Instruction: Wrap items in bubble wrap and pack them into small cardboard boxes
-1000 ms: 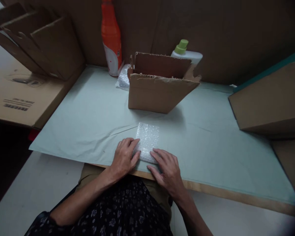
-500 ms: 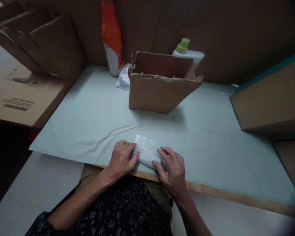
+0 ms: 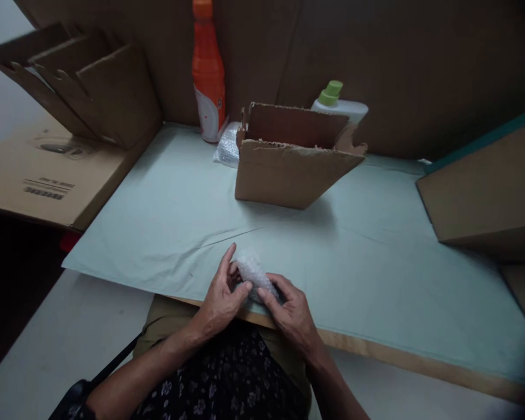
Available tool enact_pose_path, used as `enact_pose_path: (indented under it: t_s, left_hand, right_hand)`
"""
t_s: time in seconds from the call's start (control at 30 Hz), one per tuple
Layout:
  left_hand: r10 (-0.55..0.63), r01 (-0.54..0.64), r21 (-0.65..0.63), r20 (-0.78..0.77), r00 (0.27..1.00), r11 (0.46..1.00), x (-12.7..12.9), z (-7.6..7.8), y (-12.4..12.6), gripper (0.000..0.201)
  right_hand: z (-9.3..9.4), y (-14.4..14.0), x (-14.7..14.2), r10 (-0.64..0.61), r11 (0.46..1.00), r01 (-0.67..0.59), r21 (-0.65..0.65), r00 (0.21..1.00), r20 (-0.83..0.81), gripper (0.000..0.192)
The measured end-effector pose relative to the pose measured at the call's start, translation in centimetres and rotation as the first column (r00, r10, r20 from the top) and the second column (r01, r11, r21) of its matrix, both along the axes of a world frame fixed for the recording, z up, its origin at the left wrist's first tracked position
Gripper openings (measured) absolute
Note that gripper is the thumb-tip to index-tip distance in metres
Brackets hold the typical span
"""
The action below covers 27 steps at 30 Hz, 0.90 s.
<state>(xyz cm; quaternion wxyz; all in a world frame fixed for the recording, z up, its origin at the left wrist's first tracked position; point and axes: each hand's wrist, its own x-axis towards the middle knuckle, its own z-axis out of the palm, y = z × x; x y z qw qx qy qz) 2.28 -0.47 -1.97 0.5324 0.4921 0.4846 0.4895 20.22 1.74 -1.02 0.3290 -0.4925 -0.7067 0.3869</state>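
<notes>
**Bubble wrap rolled tight at the table's near edge**

Both hands are on one small bundle. The left hand point(image 3: 221, 294) and the right hand point(image 3: 289, 312) meet over a roll of bubble wrap point(image 3: 252, 272) at the near edge of the table point(image 3: 376, 274), right in front of the person's lap. The left fingers curl round the roll's left end, with the forefinger lifted straight up; the right fingers pinch its lower right end. So each hand is grasping the roll, neither one flat or let go. The roll looks raised slightly off the pale green sheet, though I cannot tell for sure whether it touches.

What lies inside the wrap, if anything, I cannot see. The wrap is bunched into a short, thick cylinder rather than lying as a flat sheet, so to my eye the rolling is mostly done. No tape or fastening shows on it, and it is not in any container.

Well beyond the hands, mid-table, stands an open box point(image 3: 295, 157) with its flaps up; I cannot see its inside from here. Behind it stand an orange bottle point(image 3: 209, 76) and a white bottle point(image 3: 339, 104) with a green cap, and between the orange bottle and the box lies a second bubble-wrapped lump point(image 3: 226, 149). Folded cartons point(image 3: 83, 81) lean at the left, and another carton point(image 3: 485, 186) sits at the right.
</notes>
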Motion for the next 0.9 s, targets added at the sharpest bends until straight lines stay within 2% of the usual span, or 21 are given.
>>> enact_pose_path:
  t_s: [0.1,0.17,0.2,0.27,0.33,0.4,0.47,0.57,0.63,0.67,0.77,0.9]
  left_hand:
    - [0.004,-0.003,0.012,-0.113,0.994,1.000,-0.1,0.6,0.5,0.081]
    - [-0.062,0.076,0.056,-0.216,0.974,0.996,0.1,0.9,0.6,0.085]
    - [-0.108,0.134,0.084,-0.257,0.960,0.987,0.2,0.9,0.6,0.088]
    - [-0.181,0.244,0.153,-0.338,0.924,0.958,0.4,1.0,0.9,0.090]
    - [-0.189,0.321,0.242,-0.446,0.875,0.916,0.2,1.4,1.8,0.088]
    - [-0.100,0.354,0.363,-0.563,0.820,0.862,-0.4,2.7,3.8,0.084]
    - [0.083,0.339,0.502,-0.645,0.760,0.796,-1.3,4.9,6.9,0.076]
    - [0.406,0.263,0.676,-0.659,0.633,0.688,-2.3,8.9,13.0,0.067]
    - [0.522,0.227,0.721,-0.649,0.553,0.655,-2.5,10.7,16.7,0.060]
    - [0.541,0.224,0.722,-0.655,0.528,0.655,-2.6,11.1,18.2,0.053]
    - [0.510,0.263,0.694,-0.688,0.516,0.670,-2.5,10.6,20.0,0.025]
    - [0.474,0.286,0.709,-0.664,0.579,0.644,-2.7,8.2,18.5,0.022]
  right_hand:
    - [0.6,0.4,1.1,0.044,0.999,-0.045,-0.001,0.997,-0.057,0.038]
    - [1.2,0.9,1.9,0.082,0.993,-0.090,-0.078,0.991,-0.107,0.062]
    - [1.5,1.1,2.2,0.107,0.985,-0.123,-0.119,0.986,-0.130,0.067]
    - [2.1,1.7,2.6,0.143,0.973,-0.167,-0.160,0.978,-0.152,0.055]
    - [2.4,2.2,2.8,0.105,0.982,-0.123,-0.147,0.986,-0.126,0.031]
    - [2.3,2.7,3.3,0.008,0.994,-0.016,-0.105,0.997,-0.081,0.019]
    - [2.1,3.3,4.0,-0.065,0.995,0.061,-0.079,0.996,-0.052,0.019]
    - [2.5,4.3,5.2,-0.066,0.995,0.063,-0.081,0.997,-0.035,0.019]
    - [3.5,5.1,6.2,-0.058,0.996,0.056,-0.069,0.998,-0.026,0.018]
    - [4.1,5.4,6.8,-0.070,0.996,0.069,-0.050,0.997,-0.024,0.017]
    - [6.0,6.7,9.3,-0.171,0.984,0.173,0.048,0.984,-0.050,0.019]
    - [8.8,9.5,13.0,-0.329,0.894,0.366,0.259,0.928,-0.177,0.026]
